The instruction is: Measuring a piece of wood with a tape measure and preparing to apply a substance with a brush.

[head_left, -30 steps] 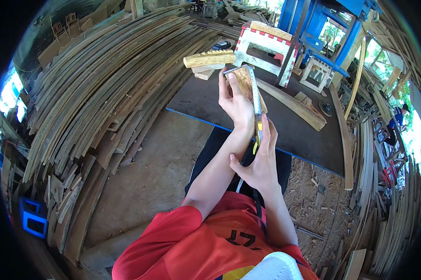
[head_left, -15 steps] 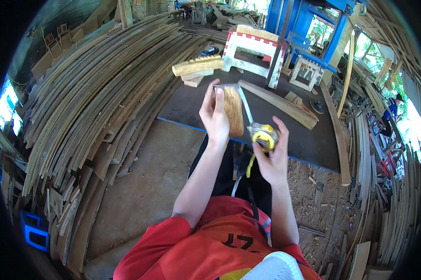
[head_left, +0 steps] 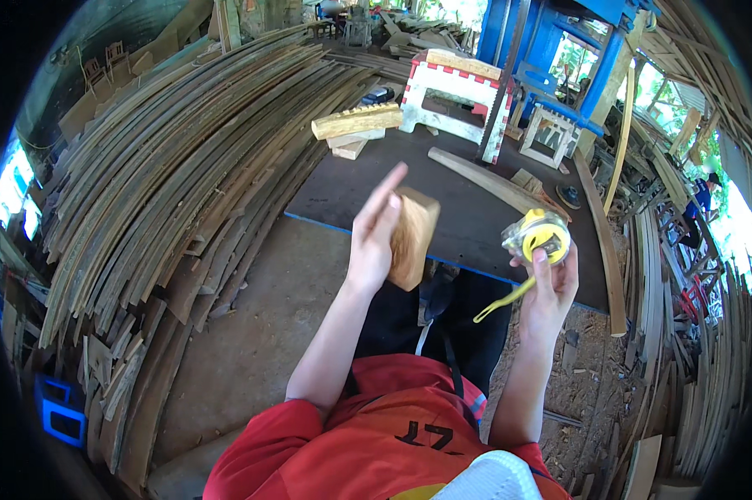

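My left hand (head_left: 377, 237) grips a short wooden block (head_left: 415, 242) by its left side, the index finger stretched out past the top. The block is tilted in front of the near edge of the dark table. To the right, my right hand (head_left: 549, 283) holds a round yellow tape measure (head_left: 541, 236) with a clear case. A yellow wrist strap (head_left: 503, 302) dangles from it to the left. No blade shows outside the case. Block and tape measure are apart.
On the dark table (head_left: 351, 192) lie a long wooden piece (head_left: 488, 179) and a small stack with a notched wooden piece (head_left: 355, 121). Behind stand a red-and-white frame (head_left: 455, 100) and a blue machine (head_left: 588, 67). Long planks (head_left: 184, 150) fill the left. A person (head_left: 702, 204) is far right.
The tape blade that reached across the block's top is now back in its case. My right hand has moved right and up with the tape measure. The block has dropped lower and turned.
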The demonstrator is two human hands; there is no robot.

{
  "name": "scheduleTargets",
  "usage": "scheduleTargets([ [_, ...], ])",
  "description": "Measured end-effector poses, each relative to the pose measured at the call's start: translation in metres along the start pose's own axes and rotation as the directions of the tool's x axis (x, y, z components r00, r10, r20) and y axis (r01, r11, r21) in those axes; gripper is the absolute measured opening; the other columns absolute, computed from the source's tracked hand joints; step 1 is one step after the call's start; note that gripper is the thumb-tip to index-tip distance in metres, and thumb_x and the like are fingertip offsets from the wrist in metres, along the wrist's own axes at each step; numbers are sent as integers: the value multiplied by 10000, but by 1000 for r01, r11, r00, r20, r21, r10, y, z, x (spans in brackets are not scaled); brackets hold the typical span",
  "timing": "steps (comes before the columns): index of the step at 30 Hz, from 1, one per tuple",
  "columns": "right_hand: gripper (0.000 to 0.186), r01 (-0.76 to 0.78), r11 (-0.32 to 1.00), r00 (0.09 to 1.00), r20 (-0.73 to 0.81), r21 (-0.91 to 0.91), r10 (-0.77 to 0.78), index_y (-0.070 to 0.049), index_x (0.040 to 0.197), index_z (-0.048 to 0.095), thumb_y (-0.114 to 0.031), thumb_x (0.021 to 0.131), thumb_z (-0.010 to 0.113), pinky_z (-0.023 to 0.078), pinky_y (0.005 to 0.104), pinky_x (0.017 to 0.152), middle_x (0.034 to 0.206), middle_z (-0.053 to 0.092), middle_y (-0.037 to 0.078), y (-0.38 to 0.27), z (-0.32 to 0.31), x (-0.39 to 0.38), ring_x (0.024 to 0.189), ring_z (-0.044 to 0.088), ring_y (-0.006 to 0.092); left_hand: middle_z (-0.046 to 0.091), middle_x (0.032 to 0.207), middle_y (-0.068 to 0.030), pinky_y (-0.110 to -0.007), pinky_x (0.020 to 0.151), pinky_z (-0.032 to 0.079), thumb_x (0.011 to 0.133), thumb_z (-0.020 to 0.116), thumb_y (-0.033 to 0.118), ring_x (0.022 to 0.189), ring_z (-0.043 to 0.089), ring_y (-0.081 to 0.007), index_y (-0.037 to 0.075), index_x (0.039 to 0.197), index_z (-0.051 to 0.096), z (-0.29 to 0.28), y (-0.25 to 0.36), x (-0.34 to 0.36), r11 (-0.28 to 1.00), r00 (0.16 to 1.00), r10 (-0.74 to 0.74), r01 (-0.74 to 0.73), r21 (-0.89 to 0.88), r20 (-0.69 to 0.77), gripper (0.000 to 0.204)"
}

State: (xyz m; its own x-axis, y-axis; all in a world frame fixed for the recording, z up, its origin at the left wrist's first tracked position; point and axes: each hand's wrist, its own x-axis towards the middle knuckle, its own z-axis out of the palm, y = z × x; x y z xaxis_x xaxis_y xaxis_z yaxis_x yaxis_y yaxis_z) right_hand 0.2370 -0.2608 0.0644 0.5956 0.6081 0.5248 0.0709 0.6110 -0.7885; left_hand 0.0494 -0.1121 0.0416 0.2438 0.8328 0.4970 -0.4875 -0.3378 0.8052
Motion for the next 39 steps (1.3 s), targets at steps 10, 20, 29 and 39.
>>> scheduleTargets([
  [10, 503, -54, 998, 974, 221, -15, 56, 33, 1393, 442, 9, 967, 708, 601, 368, 888, 1241, 666, 188, 10, 17, -15, 1105, 678, 217, 574, 1047, -25, -285, 740, 492, 943, 645, 618, 875, 587, -132, 95, 1438, 516, 6, -5, -20, 950, 940, -240, 278, -140, 242, 731],
  [20, 674, -17, 996, 936, 350, -82, 45, 40, 1489, 436, 20, 907, 776, 537, 349, 1045, 1446, 537, 174, -6, 16, -24, 1257, 622, 231, 582, 1105, -56, -273, 822, 481, 776, 807, 638, 1000, 591, -138, 40, 1400, 517, 7, -5, -26, 967, 914, -119, 196, -165, 388, 912],
  [29, 695, -130, 990, 888, 439, -48, 137, 53, 1504, 422, 34, 904, 772, 531, 357, 1061, 1508, 500, 175, -5, 9, -32, 1269, 619, 227, 567, 1121, -56, -289, 837, 461, 717, 888, 364, 1009, 569, -141, 59, 1321, 529, 4, -5, -33, 975, 899, -48, 138, -176, 435, 766],
  [39, 719, -165, 981, 890, 412, -106, 194, 47, 1521, 417, 41, 898, 775, 515, 354, 1075, 1514, 502, 156, -7, 13, -39, 1282, 616, 220, 555, 1096, -46, -295, 878, 442, 790, 816, 370, 1008, 556, -138, 77, 1230, 555, 7, -6, -34, 947, 913, -37, 162, -278, 405, 590],
])
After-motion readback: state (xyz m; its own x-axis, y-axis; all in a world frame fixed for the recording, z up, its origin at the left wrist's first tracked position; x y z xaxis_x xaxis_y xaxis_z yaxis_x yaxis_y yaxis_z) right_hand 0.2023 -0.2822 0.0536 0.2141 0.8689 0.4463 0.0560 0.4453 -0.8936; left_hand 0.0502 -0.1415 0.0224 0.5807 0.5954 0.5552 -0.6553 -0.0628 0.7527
